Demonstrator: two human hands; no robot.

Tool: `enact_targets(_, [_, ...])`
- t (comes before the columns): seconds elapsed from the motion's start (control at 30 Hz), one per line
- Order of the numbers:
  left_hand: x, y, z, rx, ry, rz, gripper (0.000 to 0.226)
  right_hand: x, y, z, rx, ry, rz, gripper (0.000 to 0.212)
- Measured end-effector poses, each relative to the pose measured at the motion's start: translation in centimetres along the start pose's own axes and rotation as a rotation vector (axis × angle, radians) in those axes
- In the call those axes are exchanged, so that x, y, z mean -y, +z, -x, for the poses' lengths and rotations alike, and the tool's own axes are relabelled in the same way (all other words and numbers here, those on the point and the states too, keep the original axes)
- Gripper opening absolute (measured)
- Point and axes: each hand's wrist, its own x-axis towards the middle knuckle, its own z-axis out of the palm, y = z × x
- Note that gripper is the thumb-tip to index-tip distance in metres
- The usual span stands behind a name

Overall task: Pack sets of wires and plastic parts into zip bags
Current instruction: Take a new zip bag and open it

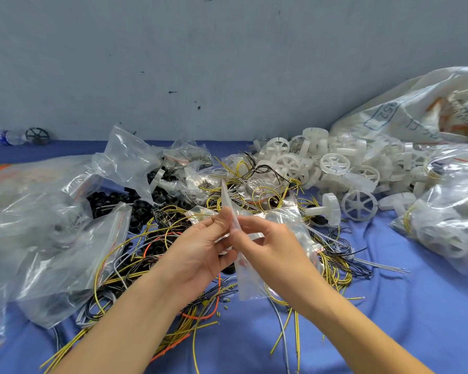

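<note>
Hands: left hand (pixel 200 247) and right hand (pixel 268 244) meet at the centre, above the heap, both on one zip bag (pixel 250 284).
Left grip: palm turned up, thumb and forefinger pinch the bag's left face. The other fingers curl loosely beneath.
Right grip: thumb and fingertips pinch the opposite face, back of the hand toward the camera. Neither hand is spread.
Bag place: held off the table (pixel 389 319), seen nearly edge-on. One end points to 12 o'clock and the other hangs to 6 o'clock between the wrists.
Bag contents: it looks empty. I cannot tell which end is the mouth.
Bag handling: judged to be thin clear film, almost weightless, limp and slick. The two faces will likely cling together.
Where to hold: best at the mouth, one face per hand, sliding the pads apart to peel it open. A grip at mid-bag would only crumple it.
Wires (pixel 135 265): yellow, black, grey and orange, tangled under the hands and out to 8 o'clock. They are springy and apt to snag one another.
Wheels (pixel 334 163): white, spoked, stiff plastic, heaped at 2 o'clock, well apart from the hands.
Black parts (pixel 111 201): a pile at 10 o'clock, beside large clear bags.
Step, as judged: opening the bag before filling it.
</note>
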Motion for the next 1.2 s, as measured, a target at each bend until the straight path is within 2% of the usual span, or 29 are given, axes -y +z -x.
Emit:
enact_targets(0.07, [0.0,-0.3,0.0,0.029,0.004,0.011,0.05,0.0,0.2,0.3,0.026,-0.047,0.087,0.02])
enact_targets(0.17, [0.0,-0.4,0.1,0.028,-0.007,0.035,0.051,-0.2,0.0,0.4,0.068,-0.09,0.142,0.024])
enact_targets(0.3, [0.0,-0.2,0.3,0.0,-0.022,0.021,0.028,-0.4,-0.2,0.4,0.105,-0.055,0.079,0.024])
enact_targets(0.37, [0.0,0.0,0.3,-0.039,-0.02,0.021,0.023,-0.5,-0.2,0.3,0.113,-0.015,0.005,0.025])
enact_targets(0.5, [0.2,0.4,0.2,-0.12,0.046,-0.007,0.027,-0.9,-0.4,-0.2,0.136,0.072,-0.166,0.024])
enact_targets(0.63, [0.3,0.7,0.2,-0.119,0.115,-0.09,0.03,-1.2,-0.6,-0.5,0.142,0.113,-0.22,0.029])
enact_targets(0.87, [0.9,0.8,0.1,-0.145,0.15,-0.242,0.014,-1.3,-0.6,-0.4,0.146,0.093,-0.242,0.022])
enact_targets(1.07, [0.6,1.0,0.0,-0.211,0.159,-0.152,0.014,-1.0,-0.7,-0.5,0.148,0.17,-0.386,0.023])
enact_targets(1.2, [0.7,0.9,0.0,-0.189,0.179,-0.115,0.02,-1.0,-0.8,-0.5,0.138,0.173,-0.402,0.02])
